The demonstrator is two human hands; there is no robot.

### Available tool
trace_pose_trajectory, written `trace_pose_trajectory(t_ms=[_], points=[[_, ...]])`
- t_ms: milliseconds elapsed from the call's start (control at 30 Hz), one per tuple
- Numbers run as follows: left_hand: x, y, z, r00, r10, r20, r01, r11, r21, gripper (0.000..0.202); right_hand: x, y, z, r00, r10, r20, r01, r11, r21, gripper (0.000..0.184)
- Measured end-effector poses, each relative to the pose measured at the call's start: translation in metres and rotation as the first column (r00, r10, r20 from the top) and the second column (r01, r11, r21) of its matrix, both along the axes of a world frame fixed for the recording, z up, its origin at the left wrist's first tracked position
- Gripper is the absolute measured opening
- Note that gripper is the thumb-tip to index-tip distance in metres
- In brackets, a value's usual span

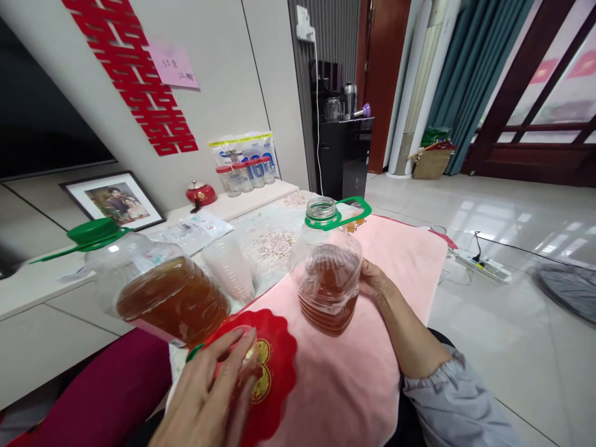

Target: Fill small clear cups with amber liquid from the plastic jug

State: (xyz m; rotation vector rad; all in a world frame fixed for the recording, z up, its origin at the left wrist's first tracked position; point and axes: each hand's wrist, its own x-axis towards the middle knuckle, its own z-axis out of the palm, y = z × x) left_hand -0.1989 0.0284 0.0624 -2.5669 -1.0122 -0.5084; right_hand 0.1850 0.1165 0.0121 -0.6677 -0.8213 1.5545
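My right hand (375, 282) is against the side of an open plastic jug (328, 282), partly filled with brown liquid, its fingers mostly hidden behind it. This jug stands upright on a pink cloth (344, 379) and has a green ring handle (356, 211) at its neck. Over a red scalloped tray (282, 347) with gold decoration, my left hand (209, 385) is closed around what looks like a clear plastic cup (246, 357), blurred and partly covered by the fingers. Beside that hand, a green cap (193, 352) shows in part.
Left of the tray, a second jug (172, 298) of brown liquid leans, green-capped. Translucent plastic cups (228, 267) lie behind the tray. Several red-lidded jars (244, 177), a red pot (201, 192) and a framed photo (114, 202) line the cabinet. A power strip (484, 267) lies on the floor.
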Motion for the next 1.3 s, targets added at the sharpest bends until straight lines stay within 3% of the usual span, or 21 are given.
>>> trace_pose_trajectory(t_ms=[67,133,200,333,400,500,667,733,867,1000,1133,1300], points=[[0.032,-0.005,0.001,0.979,0.135,0.153,-0.118,0.986,-0.117,0.070,0.001,-0.003,0.004,0.999,0.041,0.026,-0.042,0.999,0.022,0.033],[0.064,-0.011,-0.006,0.912,0.268,0.312,-0.176,0.940,-0.294,0.077,0.002,-0.004,0.007,0.996,0.065,0.054,-0.067,0.997,0.038,0.033],[0.093,-0.015,-0.018,0.836,0.301,0.459,-0.063,0.883,-0.465,0.090,0.004,-0.006,0.009,0.994,0.075,0.078,-0.080,0.995,0.057,0.033],[0.146,-0.015,-0.033,0.615,0.539,0.575,0.090,0.676,-0.731,0.103,0.006,-0.007,0.012,0.987,0.122,0.106,-0.136,0.982,0.133,0.034],[0.170,-0.011,-0.033,0.497,0.623,0.604,0.094,0.653,-0.751,0.109,0.005,-0.008,0.014,0.982,0.154,0.112,-0.172,0.968,0.181,0.046],[0.196,-0.001,-0.030,0.415,0.648,0.639,0.105,0.664,-0.741,0.119,0.004,-0.008,0.018,0.977,0.176,0.119,-0.199,0.953,0.228,0.071],[0.210,0.015,-0.032,0.435,0.645,0.628,0.070,0.671,-0.738,0.124,0.000,-0.010,0.024,0.977,0.157,0.146,-0.192,0.945,0.264,0.078],[0.211,0.017,-0.035,0.429,0.650,0.627,0.065,0.670,-0.739,0.123,-0.001,-0.011,0.026,0.975,0.137,0.173,-0.182,0.944,0.276,0.072],[0.211,0.020,-0.041,0.365,0.676,0.641,0.138,0.641,-0.755,0.122,-0.002,-0.011,0.030,0.965,0.053,0.258,-0.121,0.959,0.256,0.040],[0.212,0.022,-0.046,0.328,0.695,0.640,0.169,0.623,-0.764,0.118,0.000,-0.006,0.040,0.931,-0.045,0.363,-0.040,0.974,0.223,0.039],[0.218,0.021,-0.054,0.219,0.637,0.739,0.182,0.717,-0.673,0.111,-0.004,-0.016,0.049,0.862,-0.141,0.487,0.031,0.973,0.227,0.043],[0.225,0.011,-0.056,0.212,0.530,0.821,0.175,0.806,-0.566,0.102,-0.027,-0.068,0.047,0.717,-0.263,0.646,0.090,0.953,0.289,0.061]])
